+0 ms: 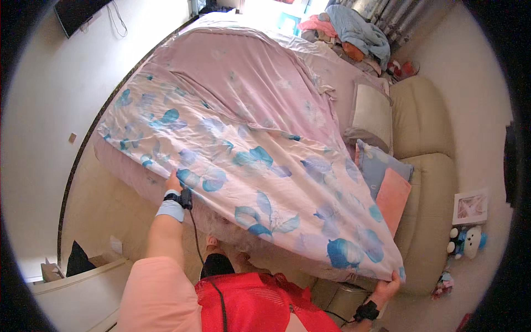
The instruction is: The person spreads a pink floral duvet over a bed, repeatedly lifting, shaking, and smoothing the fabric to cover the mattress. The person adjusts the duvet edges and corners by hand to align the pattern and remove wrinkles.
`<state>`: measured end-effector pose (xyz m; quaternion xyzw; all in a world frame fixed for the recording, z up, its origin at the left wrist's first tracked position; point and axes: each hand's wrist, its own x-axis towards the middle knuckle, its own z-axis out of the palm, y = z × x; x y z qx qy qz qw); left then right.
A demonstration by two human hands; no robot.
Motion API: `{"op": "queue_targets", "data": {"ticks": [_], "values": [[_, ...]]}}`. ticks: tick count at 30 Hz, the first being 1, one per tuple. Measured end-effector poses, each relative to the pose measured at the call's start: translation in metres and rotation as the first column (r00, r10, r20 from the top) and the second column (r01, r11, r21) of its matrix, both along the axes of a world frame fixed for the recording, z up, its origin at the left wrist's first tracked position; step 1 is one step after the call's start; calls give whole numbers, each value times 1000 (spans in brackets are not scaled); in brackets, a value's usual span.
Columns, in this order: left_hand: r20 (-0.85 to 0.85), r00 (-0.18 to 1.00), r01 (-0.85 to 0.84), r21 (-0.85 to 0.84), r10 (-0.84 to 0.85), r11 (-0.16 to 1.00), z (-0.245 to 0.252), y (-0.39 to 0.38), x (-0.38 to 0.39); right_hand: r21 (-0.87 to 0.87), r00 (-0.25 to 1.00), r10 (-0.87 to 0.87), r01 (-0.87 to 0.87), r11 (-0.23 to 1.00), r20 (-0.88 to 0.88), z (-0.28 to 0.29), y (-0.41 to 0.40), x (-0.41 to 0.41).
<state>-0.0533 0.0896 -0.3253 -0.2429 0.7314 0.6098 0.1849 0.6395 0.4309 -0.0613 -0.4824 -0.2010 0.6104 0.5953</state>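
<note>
A duvet with blue and lilac leaf print (265, 166) lies across the near half of a bed, over pink bedding (249, 79). My left hand (174, 182) grips its near edge at the left; the fingertips are partly hidden by the cloth. At the lower right, my right hand (389, 287) pinches the duvet's corner beside the padded headboard. The cloth is stretched between both hands. Under it, the pink sheet (137, 182) shows along the bed's near side.
A beige pillow (371, 114), a blue pillow (379, 164) and a coral one (392, 197) lean near the beige headboard (427, 186). Piled clothes (356, 33) occupy the far right corner. A white cabinet (83, 290) stands at lower left. A cable hangs from my left wrist.
</note>
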Motion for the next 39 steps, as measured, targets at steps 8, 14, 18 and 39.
{"op": "queue_targets", "data": {"ticks": [8,14,18,39], "values": [[-85,993,-59,292,87,954,49,-128,31,-148,988,101,-118,982,-121,-88,32,22],[26,978,-207,249,207,946,51,-236,112,-207,791,261,-172,963,553,-44,-39,-49],[-162,971,-158,121,177,980,65,-280,120,-128,620,275,-271,954,735,-81,-41,-29],[-93,973,-163,372,212,914,91,-306,239,-43,918,27,-11,999,396,-98,-44,95]]}}
